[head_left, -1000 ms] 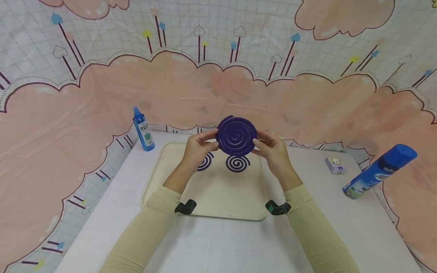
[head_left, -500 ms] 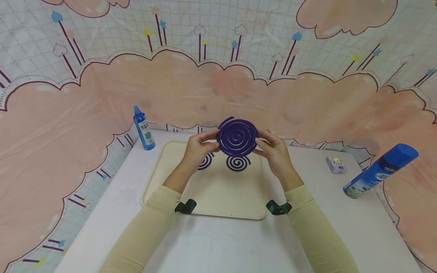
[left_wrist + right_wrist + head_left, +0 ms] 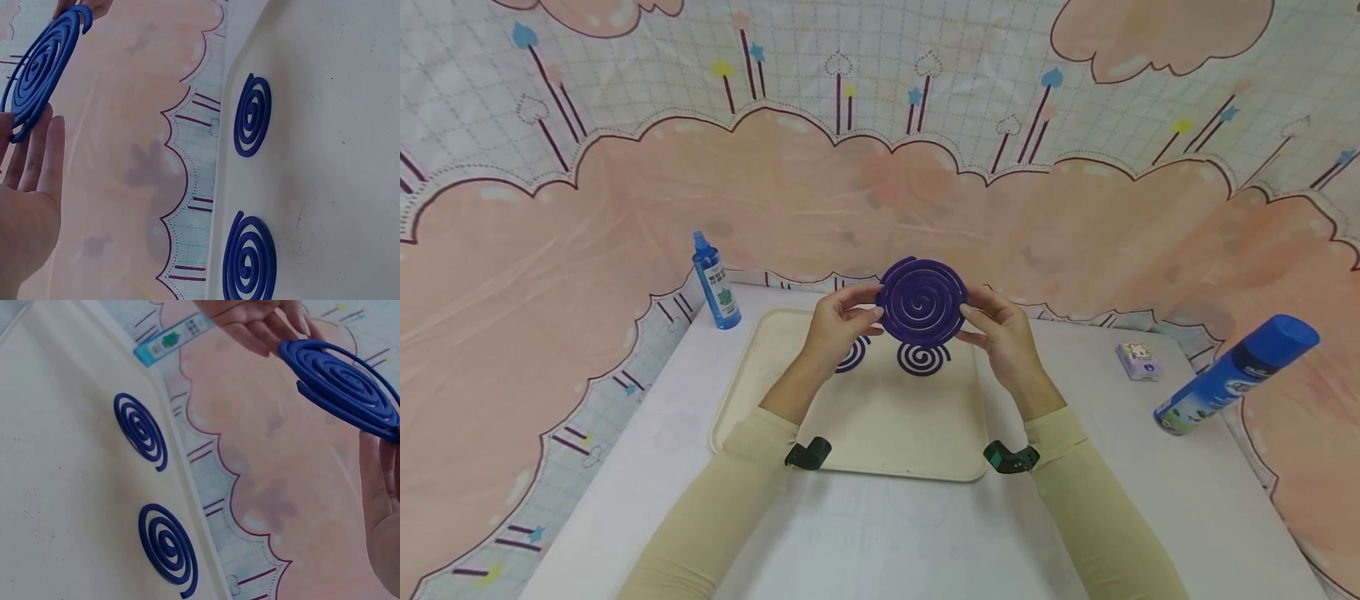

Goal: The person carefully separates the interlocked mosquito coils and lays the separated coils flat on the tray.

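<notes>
Holding a coil (image 3: 920,329) up clear of the tray (image 3: 895,425), toward its far side, pinched at the rim by the left hand (image 3: 842,321) on one edge and the right hand (image 3: 1000,325) on the other. Looks tightly nested, so probably at the get-a-good-grip stage before easing a pair apart, with two single coils (image 3: 921,358) lying flat in the tray. Would call for slow, even pressure next imo, staying over the tray in case of snapping.

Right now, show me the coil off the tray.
The tightly wound coil held up between the left hand and right hand; the two looser coils lie flat on the tray.
</notes>
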`<state>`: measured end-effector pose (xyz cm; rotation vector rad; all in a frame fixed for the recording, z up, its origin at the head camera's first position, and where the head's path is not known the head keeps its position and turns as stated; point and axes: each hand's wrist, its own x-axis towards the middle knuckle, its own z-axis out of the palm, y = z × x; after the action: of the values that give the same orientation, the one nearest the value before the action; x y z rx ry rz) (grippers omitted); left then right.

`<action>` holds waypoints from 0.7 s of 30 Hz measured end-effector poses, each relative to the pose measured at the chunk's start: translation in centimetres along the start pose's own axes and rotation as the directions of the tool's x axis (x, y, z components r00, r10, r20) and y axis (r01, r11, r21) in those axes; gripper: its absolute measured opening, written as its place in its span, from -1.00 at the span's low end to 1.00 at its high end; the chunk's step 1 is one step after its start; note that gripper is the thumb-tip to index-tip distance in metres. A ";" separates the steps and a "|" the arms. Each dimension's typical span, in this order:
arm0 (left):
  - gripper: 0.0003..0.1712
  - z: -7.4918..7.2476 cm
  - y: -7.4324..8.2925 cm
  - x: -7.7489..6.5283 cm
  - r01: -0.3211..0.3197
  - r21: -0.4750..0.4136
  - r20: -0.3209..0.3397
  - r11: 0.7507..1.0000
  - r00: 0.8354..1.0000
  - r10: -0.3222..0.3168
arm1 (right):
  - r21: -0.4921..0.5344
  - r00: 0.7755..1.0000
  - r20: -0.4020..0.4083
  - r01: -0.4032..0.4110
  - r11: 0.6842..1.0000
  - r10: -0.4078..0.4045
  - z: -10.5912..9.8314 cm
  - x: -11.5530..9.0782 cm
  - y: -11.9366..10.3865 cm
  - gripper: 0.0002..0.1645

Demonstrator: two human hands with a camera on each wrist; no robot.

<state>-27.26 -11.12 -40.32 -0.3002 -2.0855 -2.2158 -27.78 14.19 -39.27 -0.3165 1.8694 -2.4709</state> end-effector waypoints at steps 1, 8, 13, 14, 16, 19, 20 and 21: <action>-0.52 0.0 0.0 0.0 0.002 -0.004 0.001 1.000 1.000 -0.002 | -0.003 1.000 -0.002 0.000 1.000 0.000 -0.1 0.0 0.1 -0.63; -0.42 0.1 0.3 0.2 0.012 -0.007 -0.026 1.000 1.000 -0.012 | -0.124 1.000 -0.009 0.005 0.992 -0.006 -0.4 0.0 0.5 -0.70; -0.54 -0.1 0.3 0.2 -0.017 0.115 -0.007 0.993 1.000 0.018 | -0.204 1.000 -0.022 0.006 0.979 -0.010 -0.6 -0.1 0.6 -0.82; -0.56 -0.1 0.4 0.2 -0.021 0.148 0.004 0.989 1.000 0.021 | -0.218 1.000 -0.018 0.006 0.976 -0.010 -0.7 -0.1 0.6 -0.77; -0.59 0.0 0.4 0.1 -0.023 0.216 0.026 0.976 1.000 0.018 | -0.252 1.000 -0.013 0.005 0.968 -0.009 -0.7 0.0 0.7 -0.64; -0.62 0.2 0.5 0.0 -0.033 0.337 0.062 0.941 0.998 0.013 | -0.314 1.000 0.014 0.011 0.949 -0.007 -0.6 0.1 0.8 -0.52; -0.63 0.3 0.5 0.0 -0.046 0.380 0.075 0.924 0.997 0.019 | -0.334 1.000 0.027 0.012 0.943 -0.004 -0.6 0.1 0.8 -0.51; -0.65 0.5 0.5 0.0 -0.060 0.415 0.088 0.908 0.996 0.025 | -0.357 0.999 0.042 0.014 0.934 0.001 -0.5 0.2 0.8 -0.51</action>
<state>-27.12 -10.70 -39.76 -0.3986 -2.4943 -1.6942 -28.12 14.44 -40.11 -0.3787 2.2971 -2.0948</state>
